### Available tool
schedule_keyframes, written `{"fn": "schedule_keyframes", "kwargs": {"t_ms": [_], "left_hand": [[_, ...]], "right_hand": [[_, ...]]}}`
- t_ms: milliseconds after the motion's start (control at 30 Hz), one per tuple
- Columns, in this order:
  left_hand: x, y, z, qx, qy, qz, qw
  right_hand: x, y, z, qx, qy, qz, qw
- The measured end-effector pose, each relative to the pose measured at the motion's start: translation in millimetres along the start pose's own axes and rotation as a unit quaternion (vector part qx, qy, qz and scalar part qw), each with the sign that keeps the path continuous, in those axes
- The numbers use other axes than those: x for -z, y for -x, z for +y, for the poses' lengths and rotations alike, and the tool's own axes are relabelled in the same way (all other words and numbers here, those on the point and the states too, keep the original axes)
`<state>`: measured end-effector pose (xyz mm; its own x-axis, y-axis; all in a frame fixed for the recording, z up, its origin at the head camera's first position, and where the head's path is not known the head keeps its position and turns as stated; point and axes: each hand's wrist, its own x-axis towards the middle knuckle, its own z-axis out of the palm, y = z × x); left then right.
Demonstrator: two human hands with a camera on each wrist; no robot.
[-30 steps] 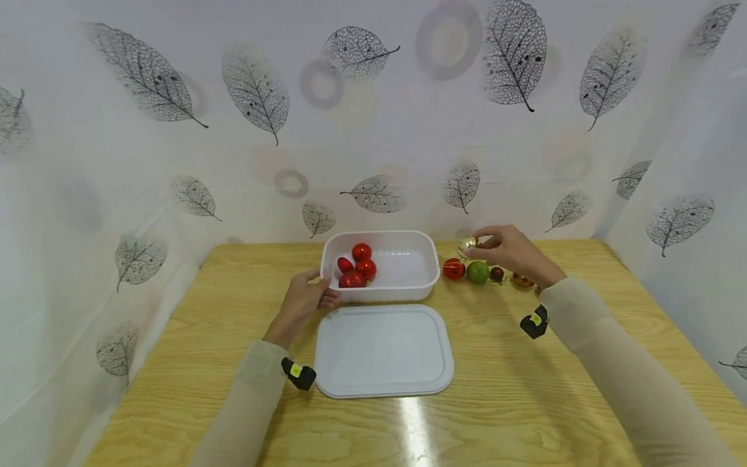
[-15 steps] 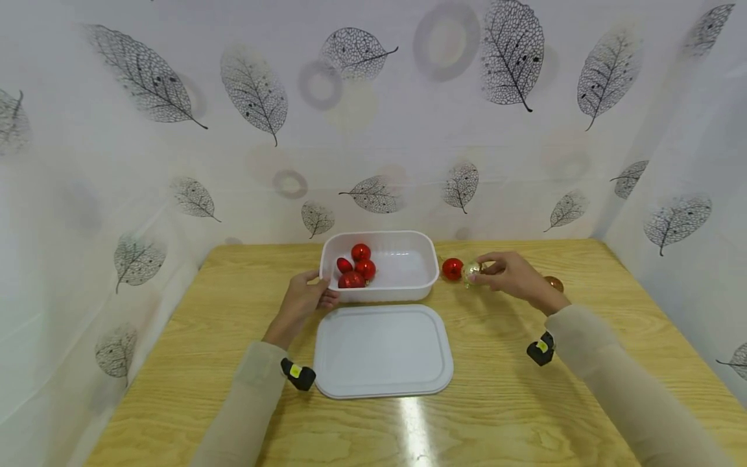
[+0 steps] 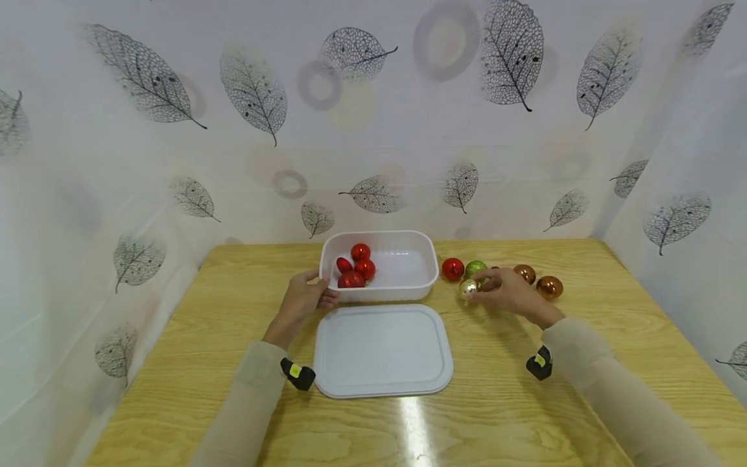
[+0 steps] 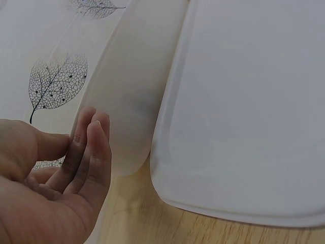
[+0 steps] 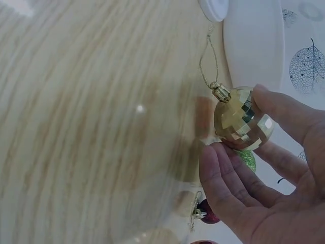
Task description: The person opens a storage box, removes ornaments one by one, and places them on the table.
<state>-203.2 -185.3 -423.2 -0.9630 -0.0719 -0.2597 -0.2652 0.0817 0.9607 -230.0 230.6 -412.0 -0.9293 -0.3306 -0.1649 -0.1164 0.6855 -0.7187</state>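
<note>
A pale sheet [image 3: 373, 97] printed with dark skeleton leaves backs the scene, and before it spreads the wood-grained counter [image 3: 496, 402]. A flat white lid [image 3: 384, 350] lies on the counter on the person's side of an open white container [image 3: 403, 294]. Beige sleeves [image 3: 607, 370] lead to both hands. The left hand [image 3: 300, 301] pinches the container's near left corner; the head view shows the thumb at the rim, while the left wrist view adds the fingers curled against the outer wall, beside the lid's rounded corner. The right hand [image 3: 510, 292] holds a gold ball [image 3: 467, 290] between thumb and fingers, right of the container; whether it touches the counter cannot be told. Only the head view looks into the container, where four red balls [image 3: 352, 279] gather at the left end, and only there do two copper balls [image 3: 549, 287] show plainly, right of the right hand. A red ball [image 3: 452, 268] sits just beside the container, with a green ball [image 3: 475, 268] next to it, partly behind the gold one. The right wrist view reveals the gold ball's mirrored facets, a small dark red ball [image 5: 209, 212] largely hidden from the head, and the gold ball's thin looped cord [image 5: 201, 63].
</note>
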Motion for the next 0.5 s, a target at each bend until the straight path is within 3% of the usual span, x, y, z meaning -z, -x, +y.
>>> {"fn": "schedule_keyframes", "kwargs": {"t_ms": [500], "left_hand": [[1.0, 0.8, -1.2, -0.002, 0.002, -0.004, 1.0]], "right_hand": [[-6.3, -1.1, -0.9, -0.006, 0.017, -0.014, 0.9997]]}}
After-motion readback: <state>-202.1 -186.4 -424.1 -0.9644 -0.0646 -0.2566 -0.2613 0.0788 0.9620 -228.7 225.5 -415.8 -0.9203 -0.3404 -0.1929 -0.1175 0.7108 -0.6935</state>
